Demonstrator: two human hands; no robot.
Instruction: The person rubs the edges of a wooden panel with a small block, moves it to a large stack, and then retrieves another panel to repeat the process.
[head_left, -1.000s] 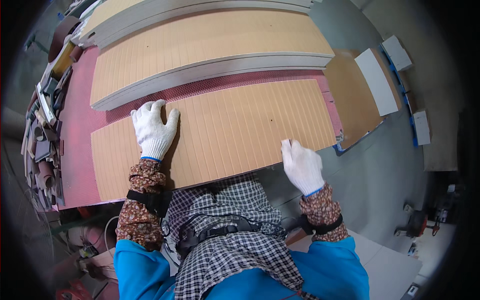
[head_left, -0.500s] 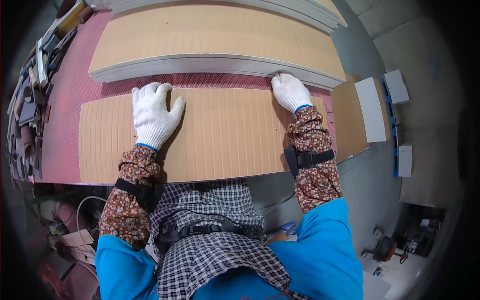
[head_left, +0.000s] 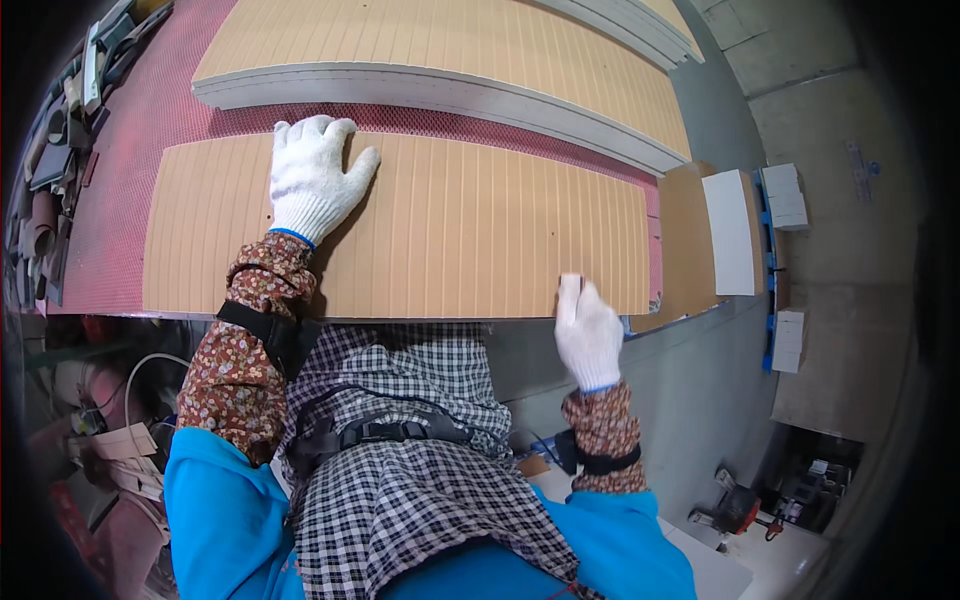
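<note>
Red desk (head_left: 110, 220): right hand (head_left: 588, 335) completes far-to-near crossing of grooved panel (head_left: 450, 230), fingers pinching small pale piece (head_left: 571, 281); left hand (head_left: 315, 178) splayed, empty.

Head view: left fisheye camera on your head faces down past your checked apron (head_left: 400, 490) to the grooved board (head_left: 460, 225), near; edges bend toward rim.

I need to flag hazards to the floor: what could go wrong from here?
The left hand rests left of the grooved panel's middle, so the panel might pivot if pushed near its right end. The small block pinched in the right hand appears close to the grooved face and could scuff it. The panel's near edge lies about at the red table's front edge, so a pull might tip it off.
</note>
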